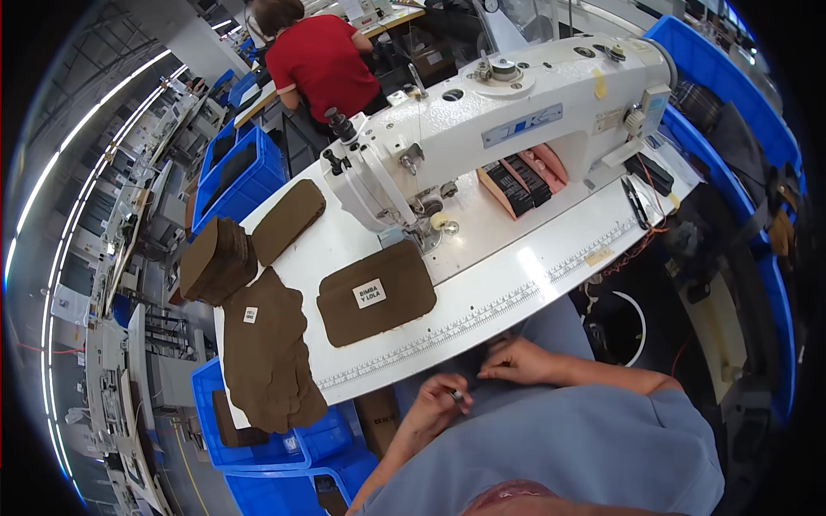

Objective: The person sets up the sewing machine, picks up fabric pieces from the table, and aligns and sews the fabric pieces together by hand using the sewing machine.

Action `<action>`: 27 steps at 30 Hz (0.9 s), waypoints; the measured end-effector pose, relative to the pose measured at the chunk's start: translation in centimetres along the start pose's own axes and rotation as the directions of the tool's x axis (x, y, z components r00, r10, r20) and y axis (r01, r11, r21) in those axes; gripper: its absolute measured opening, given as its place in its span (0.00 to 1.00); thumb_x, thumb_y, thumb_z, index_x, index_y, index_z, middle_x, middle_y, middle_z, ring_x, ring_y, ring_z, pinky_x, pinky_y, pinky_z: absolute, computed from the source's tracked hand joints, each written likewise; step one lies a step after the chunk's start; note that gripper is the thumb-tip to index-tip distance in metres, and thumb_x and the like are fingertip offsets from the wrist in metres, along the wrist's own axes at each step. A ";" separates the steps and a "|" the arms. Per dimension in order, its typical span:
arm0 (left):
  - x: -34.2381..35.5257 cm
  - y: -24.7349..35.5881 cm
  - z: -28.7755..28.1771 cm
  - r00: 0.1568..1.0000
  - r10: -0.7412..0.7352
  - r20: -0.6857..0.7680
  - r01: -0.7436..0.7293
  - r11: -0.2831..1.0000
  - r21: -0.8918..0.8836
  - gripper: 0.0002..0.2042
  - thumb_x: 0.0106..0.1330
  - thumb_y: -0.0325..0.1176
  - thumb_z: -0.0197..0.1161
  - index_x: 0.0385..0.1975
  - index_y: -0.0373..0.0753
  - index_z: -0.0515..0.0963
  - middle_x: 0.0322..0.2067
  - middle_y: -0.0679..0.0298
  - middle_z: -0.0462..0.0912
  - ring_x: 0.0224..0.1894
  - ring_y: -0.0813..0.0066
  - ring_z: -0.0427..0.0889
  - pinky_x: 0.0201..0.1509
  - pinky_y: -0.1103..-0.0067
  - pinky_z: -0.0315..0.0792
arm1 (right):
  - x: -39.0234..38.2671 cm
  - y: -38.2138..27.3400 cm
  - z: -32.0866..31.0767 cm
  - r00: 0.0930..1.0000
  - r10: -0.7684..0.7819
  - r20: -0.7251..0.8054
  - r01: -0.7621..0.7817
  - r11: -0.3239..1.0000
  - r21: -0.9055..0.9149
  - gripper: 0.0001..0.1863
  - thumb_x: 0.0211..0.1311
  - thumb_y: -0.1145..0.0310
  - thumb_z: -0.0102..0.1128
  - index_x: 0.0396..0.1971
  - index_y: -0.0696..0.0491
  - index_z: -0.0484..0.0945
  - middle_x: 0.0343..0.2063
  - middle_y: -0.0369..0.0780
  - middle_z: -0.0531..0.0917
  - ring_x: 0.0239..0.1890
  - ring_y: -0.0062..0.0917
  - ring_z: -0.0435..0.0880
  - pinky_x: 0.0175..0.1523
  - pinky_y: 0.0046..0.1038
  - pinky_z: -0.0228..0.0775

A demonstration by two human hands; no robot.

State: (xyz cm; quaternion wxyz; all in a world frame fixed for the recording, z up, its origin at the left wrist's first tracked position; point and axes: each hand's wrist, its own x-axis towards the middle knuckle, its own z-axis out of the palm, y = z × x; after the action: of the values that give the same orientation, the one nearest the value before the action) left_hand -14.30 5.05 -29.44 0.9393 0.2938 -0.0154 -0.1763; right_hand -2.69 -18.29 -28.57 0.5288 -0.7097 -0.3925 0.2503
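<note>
Below the table's front edge, my left hand [440, 401] is curled closed; a small dark, shiny spot shows at its fingers, too small to name. Close beside it my right hand [520, 361] has its fingers pressed together, and whatever may be in them is hidden. Above both hands stands a white sewing machine [516, 116]. A brown fabric panel [379, 310] with a white label lies flat just left of its needle area. Further left are a spread pile of brown pieces [267, 361], a thick brown stack [211, 262] and another brown piece [290, 222].
A ruler strip [516, 288] runs along the white table's front edge. Black thread snips [635, 202] lie at the right end. Under the machine arm sits a pink-and-black bundle [525, 182]. Blue crates [258, 172] stand around the table. A person in red [323, 64] sits beyond.
</note>
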 end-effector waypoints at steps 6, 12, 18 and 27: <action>-3.3 0.3 -9.3 0.846 0.179 -0.502 -0.243 0.968 -0.064 0.10 0.69 0.30 0.62 0.48 0.48 0.79 0.45 0.66 0.83 0.45 0.70 0.83 0.44 0.72 0.80 | -3.0 3.1 -3.2 0.989 0.145 -0.004 -0.140 0.949 -0.282 0.11 0.64 0.58 0.66 0.32 0.51 0.86 0.29 0.42 0.87 0.30 0.31 0.86 0.39 0.31 0.76; -2.7 2.7 -13.2 0.765 0.267 -0.586 -0.423 0.895 -0.144 0.16 0.70 0.33 0.62 0.57 0.48 0.76 0.55 0.60 0.80 0.57 0.66 0.77 0.60 0.73 0.73 | -1.3 -6.2 -8.7 0.979 0.119 0.168 -0.117 0.993 -0.022 0.06 0.60 0.67 0.68 0.33 0.54 0.86 0.27 0.41 0.85 0.28 0.34 0.84 0.35 0.29 0.75; 3.0 4.9 -13.0 0.837 0.255 -0.485 -0.318 0.947 -0.051 0.16 0.70 0.33 0.62 0.57 0.48 0.76 0.55 0.60 0.79 0.57 0.66 0.77 0.60 0.73 0.72 | 2.2 -10.1 -11.0 0.940 -0.229 -0.252 0.109 0.903 -0.415 0.05 0.56 0.73 0.68 0.31 0.56 0.83 0.23 0.41 0.81 0.26 0.34 0.81 0.32 0.32 0.70; 16.9 15.5 -11.2 0.934 0.292 -0.206 -0.236 0.938 0.255 0.16 0.70 0.33 0.61 0.58 0.47 0.76 0.55 0.59 0.79 0.58 0.66 0.77 0.61 0.72 0.72 | 3.6 -7.6 -10.8 0.837 -0.349 -0.422 -0.035 0.735 -0.677 0.11 0.50 0.67 0.71 0.33 0.54 0.82 0.22 0.39 0.72 0.26 0.34 0.76 0.30 0.36 0.68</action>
State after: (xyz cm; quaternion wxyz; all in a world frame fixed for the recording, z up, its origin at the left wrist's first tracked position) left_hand 7.98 17.31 -31.36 0.9098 0.4131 0.0392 -0.0078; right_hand 5.43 -20.30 -17.75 0.3492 -0.8524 -0.3570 -0.1550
